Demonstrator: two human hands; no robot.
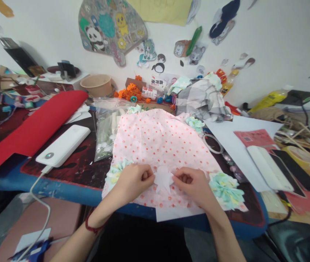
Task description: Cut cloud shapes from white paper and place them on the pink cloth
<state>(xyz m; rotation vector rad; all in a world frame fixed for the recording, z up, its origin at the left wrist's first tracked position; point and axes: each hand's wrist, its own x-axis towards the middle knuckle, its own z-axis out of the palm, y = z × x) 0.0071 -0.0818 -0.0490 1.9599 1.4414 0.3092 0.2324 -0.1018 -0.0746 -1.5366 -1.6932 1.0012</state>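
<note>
Between my two hands is a small white paper cutout (163, 179) with pointed lower edges, lying on or just over a pink fabric piece (160, 138) with red dots. My left hand (137, 179) pinches the cutout's left edge, fingers curled. On its right edge, my right hand (191, 182) pinches in the same way. Gathered mint-and-yellow fabric flowers sit at the pink cloth's corners: one flower (227, 191) beside my right wrist, another flower (118, 171) partly behind my left hand. A white paper sheet (178, 214) sticks out below the cloth's near edge.
At left lie a white power bank (63, 145) with a cable and a long red strip (35, 127). A clear bag (104, 134) touches the cloth's left side. Rightward are a metal ring (213, 144), white paper (242, 145) and phone-like slabs (298, 171). Orange flowers (131, 91) stand behind.
</note>
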